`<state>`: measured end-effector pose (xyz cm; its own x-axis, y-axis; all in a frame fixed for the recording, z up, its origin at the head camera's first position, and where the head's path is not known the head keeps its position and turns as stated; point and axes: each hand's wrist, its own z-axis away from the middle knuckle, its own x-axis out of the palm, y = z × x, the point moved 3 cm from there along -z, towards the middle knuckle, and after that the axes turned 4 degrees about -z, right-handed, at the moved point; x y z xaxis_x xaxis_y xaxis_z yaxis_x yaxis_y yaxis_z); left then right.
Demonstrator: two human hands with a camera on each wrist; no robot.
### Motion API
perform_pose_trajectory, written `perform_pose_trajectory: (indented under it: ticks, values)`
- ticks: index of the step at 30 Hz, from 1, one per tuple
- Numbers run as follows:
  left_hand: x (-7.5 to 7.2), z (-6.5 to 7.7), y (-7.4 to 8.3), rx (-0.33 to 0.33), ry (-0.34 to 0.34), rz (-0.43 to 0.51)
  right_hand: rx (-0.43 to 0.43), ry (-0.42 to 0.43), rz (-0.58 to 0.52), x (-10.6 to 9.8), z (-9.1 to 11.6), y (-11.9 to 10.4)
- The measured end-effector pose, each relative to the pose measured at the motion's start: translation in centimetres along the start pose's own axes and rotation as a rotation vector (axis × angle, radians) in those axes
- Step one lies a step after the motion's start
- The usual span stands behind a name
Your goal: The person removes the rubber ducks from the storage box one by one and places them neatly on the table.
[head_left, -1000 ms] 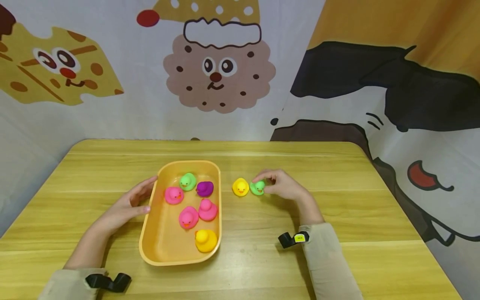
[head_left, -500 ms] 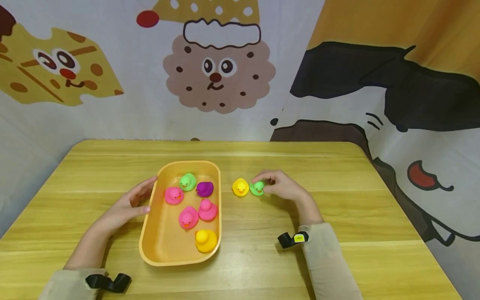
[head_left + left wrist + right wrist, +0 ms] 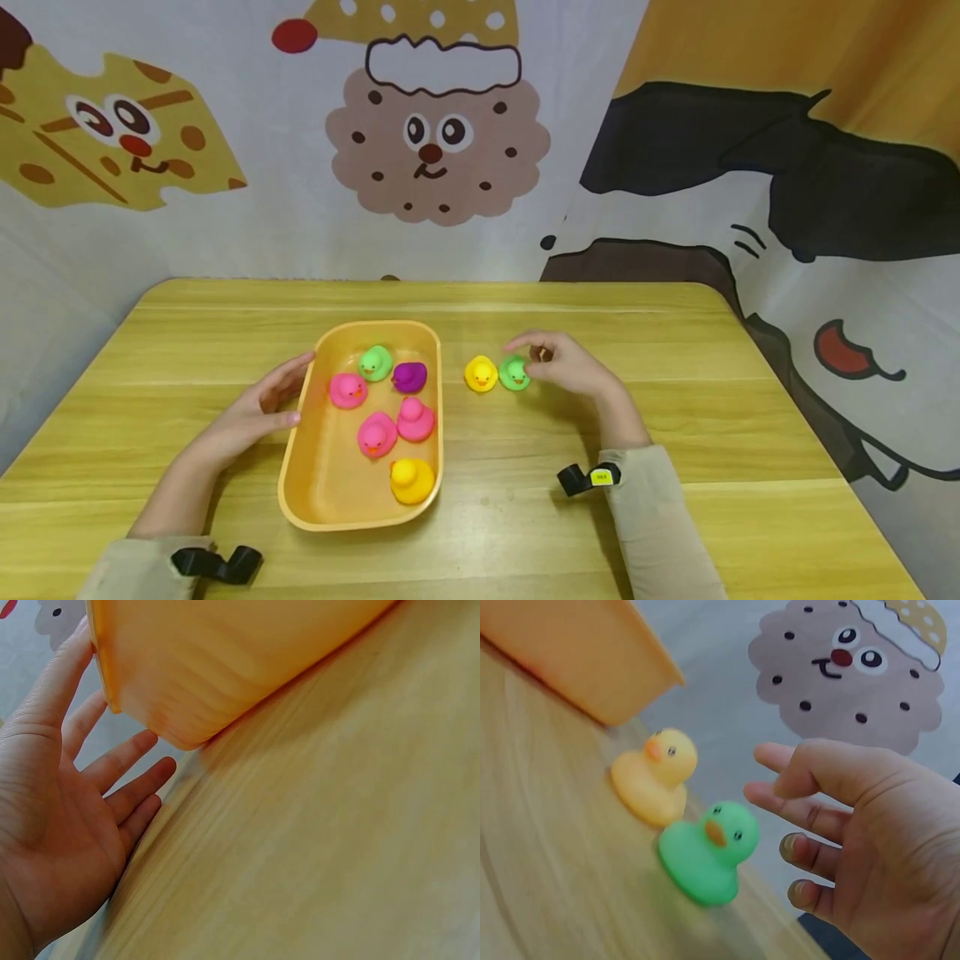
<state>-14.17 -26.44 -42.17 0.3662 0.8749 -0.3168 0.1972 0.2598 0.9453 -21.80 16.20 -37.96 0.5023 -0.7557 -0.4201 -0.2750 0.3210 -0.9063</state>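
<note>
A green rubber duck (image 3: pixel 514 373) and a yellow rubber duck (image 3: pixel 481 374) stand side by side on the table, right of the orange tub (image 3: pixel 300 492). Just right of the green duck is my right hand (image 3: pixel 567 363), its fingers loosely bent; the right wrist view shows a gap between this hand (image 3: pixel 877 832) and the green duck (image 3: pixel 705 859). My left hand (image 3: pixel 251 414) touches the tub's left rim with thumb and fingertips. In the left wrist view that hand (image 3: pixel 67 802) has its fingers spread beside the tub wall (image 3: pixel 202 667).
Inside the tub sit a green duck (image 3: pixel 376 364), a purple duck (image 3: pixel 409 377), several pink ducks (image 3: pixel 377 435) and a larger yellow duck (image 3: pixel 412 482). The wooden table (image 3: pixel 600 533) meets a printed cloth (image 3: pixel 285 233) at the back.
My right hand has let go of the green duck and lifted slightly away to the right. That duck stays next to the yellow one. My left hand and the tub have not moved.
</note>
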Motion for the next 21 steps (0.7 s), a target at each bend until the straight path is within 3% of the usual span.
perform_pose_trajectory:
  ticks: [7,21]
  values:
    - [0.1,0.0,0.2,0.01,-0.003,0.0,-0.056,0.033,0.02,0.4,0.4,-4.4]
    - [0.0,0.0,0.3,0.011,-0.009,-0.002,-0.245,0.036,0.036,2.2,0.1,-6.9]
